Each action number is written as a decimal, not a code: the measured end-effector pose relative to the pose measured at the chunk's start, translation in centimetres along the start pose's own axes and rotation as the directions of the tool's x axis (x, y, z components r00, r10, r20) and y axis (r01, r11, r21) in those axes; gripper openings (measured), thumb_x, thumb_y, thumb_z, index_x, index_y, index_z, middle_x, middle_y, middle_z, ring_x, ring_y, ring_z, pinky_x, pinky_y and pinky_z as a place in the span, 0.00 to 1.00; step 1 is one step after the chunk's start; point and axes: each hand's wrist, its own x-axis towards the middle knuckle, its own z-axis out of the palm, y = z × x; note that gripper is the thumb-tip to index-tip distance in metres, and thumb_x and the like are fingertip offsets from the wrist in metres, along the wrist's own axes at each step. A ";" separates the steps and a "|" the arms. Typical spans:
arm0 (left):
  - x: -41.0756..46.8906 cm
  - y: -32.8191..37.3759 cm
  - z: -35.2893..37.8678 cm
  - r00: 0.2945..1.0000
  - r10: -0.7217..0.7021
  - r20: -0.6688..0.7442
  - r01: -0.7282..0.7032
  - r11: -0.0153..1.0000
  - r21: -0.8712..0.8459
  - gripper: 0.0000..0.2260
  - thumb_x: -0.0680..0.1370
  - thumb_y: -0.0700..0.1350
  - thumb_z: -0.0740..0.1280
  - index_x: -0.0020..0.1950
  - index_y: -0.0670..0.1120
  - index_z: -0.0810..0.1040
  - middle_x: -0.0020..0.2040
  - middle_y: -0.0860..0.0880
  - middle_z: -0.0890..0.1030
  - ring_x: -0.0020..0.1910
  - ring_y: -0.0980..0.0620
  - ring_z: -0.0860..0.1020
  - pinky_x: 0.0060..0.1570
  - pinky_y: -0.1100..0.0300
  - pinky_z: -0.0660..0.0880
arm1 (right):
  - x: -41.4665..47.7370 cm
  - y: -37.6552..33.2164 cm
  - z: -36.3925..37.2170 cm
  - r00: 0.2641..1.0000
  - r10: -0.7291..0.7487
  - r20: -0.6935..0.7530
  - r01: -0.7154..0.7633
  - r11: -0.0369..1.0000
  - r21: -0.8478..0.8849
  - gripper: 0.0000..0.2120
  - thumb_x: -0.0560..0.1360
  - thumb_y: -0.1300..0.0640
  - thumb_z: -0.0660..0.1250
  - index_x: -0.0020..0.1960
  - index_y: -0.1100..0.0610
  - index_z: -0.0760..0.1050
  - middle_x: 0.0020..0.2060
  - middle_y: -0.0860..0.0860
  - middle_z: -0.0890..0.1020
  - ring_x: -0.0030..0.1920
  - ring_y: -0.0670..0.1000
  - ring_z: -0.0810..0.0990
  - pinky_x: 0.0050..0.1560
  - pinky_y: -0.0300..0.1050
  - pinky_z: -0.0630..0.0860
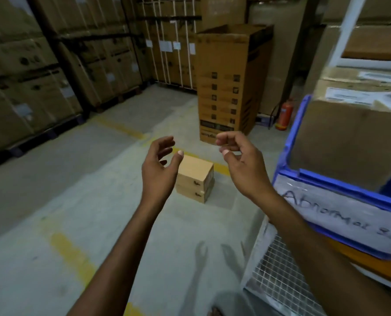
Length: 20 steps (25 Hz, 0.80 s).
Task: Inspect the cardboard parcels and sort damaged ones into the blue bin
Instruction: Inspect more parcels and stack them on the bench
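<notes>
Head view, left hand [160, 166]: raised mid-frame, palm turned inward, fingers loosely curled, holding nothing.
Right hand [241, 160]: raised opposite, apart from the left, fingers half-curled, empty.
Parcels [195, 176]: two flat boxes stacked on the floor beyond the hands, a corner toward the camera; long axis unclear.
Blue bin [288, 156]: at right, labelled "Abnormal", with a large carton [349, 144] inside.

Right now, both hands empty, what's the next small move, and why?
Probably reach both hands down to the top parcel of the small floor stack and pick it up to inspect. The left hand and right hand hold nothing, and that stack sits just ahead, apart from the blue bin.
</notes>
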 end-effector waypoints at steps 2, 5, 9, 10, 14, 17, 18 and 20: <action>4.0 -2.4 -1.3 0.995 -0.082 -0.052 0.079 0.995 -0.067 0.15 0.81 0.43 0.73 0.67 0.53 0.78 0.63 0.55 0.83 0.61 0.55 0.82 0.59 0.55 0.80 | 4.0 1.9 3.7 1.000 0.017 0.001 -0.017 0.999 0.042 0.17 0.81 0.67 0.63 0.63 0.49 0.78 0.56 0.40 0.83 0.56 0.40 0.81 0.56 0.39 0.79; 9.7 -5.7 -3.2 0.972 -0.191 -0.139 0.175 0.977 -0.119 0.14 0.81 0.42 0.72 0.67 0.51 0.78 0.60 0.54 0.84 0.57 0.52 0.84 0.56 0.56 0.80 | 9.9 4.9 8.8 0.997 0.067 -0.025 -0.065 0.995 0.072 0.15 0.81 0.66 0.63 0.62 0.50 0.78 0.53 0.38 0.82 0.54 0.37 0.79 0.53 0.33 0.75; 16.2 -9.2 -4.9 0.952 -0.266 -0.155 0.243 0.958 -0.151 0.10 0.82 0.42 0.71 0.63 0.49 0.80 0.57 0.51 0.85 0.53 0.51 0.86 0.49 0.60 0.77 | 16.6 8.4 14.6 0.991 0.135 -0.015 -0.133 0.988 0.078 0.15 0.80 0.67 0.63 0.59 0.50 0.79 0.51 0.37 0.81 0.54 0.38 0.80 0.54 0.36 0.76; 17.9 -10.1 -5.1 0.947 -0.284 -0.147 0.260 0.951 -0.165 0.09 0.82 0.42 0.71 0.61 0.48 0.80 0.55 0.50 0.86 0.52 0.51 0.86 0.48 0.60 0.77 | 18.1 9.1 15.7 0.990 0.143 -0.008 -0.142 0.988 0.062 0.15 0.80 0.67 0.63 0.58 0.49 0.79 0.51 0.37 0.81 0.54 0.38 0.80 0.54 0.36 0.76; 24.3 -14.9 -4.1 0.917 -0.390 -0.078 0.359 0.896 -0.262 0.05 0.82 0.41 0.70 0.56 0.49 0.80 0.49 0.51 0.87 0.47 0.53 0.87 0.45 0.62 0.78 | 23.8 13.1 19.3 0.980 0.197 -0.015 -0.197 0.980 -0.027 0.15 0.81 0.65 0.63 0.54 0.45 0.79 0.49 0.37 0.81 0.53 0.42 0.81 0.56 0.40 0.77; 27.2 -19.2 -1.7 0.881 -0.473 0.008 0.455 0.844 -0.285 0.05 0.82 0.40 0.70 0.57 0.48 0.80 0.49 0.51 0.87 0.46 0.54 0.86 0.43 0.64 0.78 | 26.9 17.9 21.6 0.950 0.310 -0.032 -0.311 0.946 -0.093 0.17 0.80 0.67 0.62 0.52 0.45 0.78 0.50 0.40 0.82 0.55 0.46 0.81 0.59 0.46 0.78; 27.9 -20.7 -0.6 0.865 -0.501 0.035 0.489 0.825 -0.282 0.05 0.82 0.40 0.70 0.56 0.48 0.80 0.49 0.50 0.86 0.45 0.53 0.86 0.42 0.64 0.78 | 27.9 19.8 22.1 0.936 0.348 -0.044 -0.351 0.929 -0.118 0.17 0.79 0.68 0.61 0.53 0.47 0.78 0.51 0.42 0.82 0.56 0.47 0.81 0.60 0.47 0.78; 29.3 -23.3 1.8 0.837 -0.543 0.070 0.540 0.797 -0.272 0.05 0.82 0.39 0.69 0.55 0.48 0.79 0.48 0.50 0.86 0.44 0.54 0.86 0.42 0.64 0.77 | 29.6 23.8 23.0 0.911 0.406 -0.072 -0.412 0.900 -0.142 0.18 0.78 0.69 0.59 0.53 0.48 0.78 0.53 0.46 0.83 0.57 0.50 0.81 0.60 0.49 0.79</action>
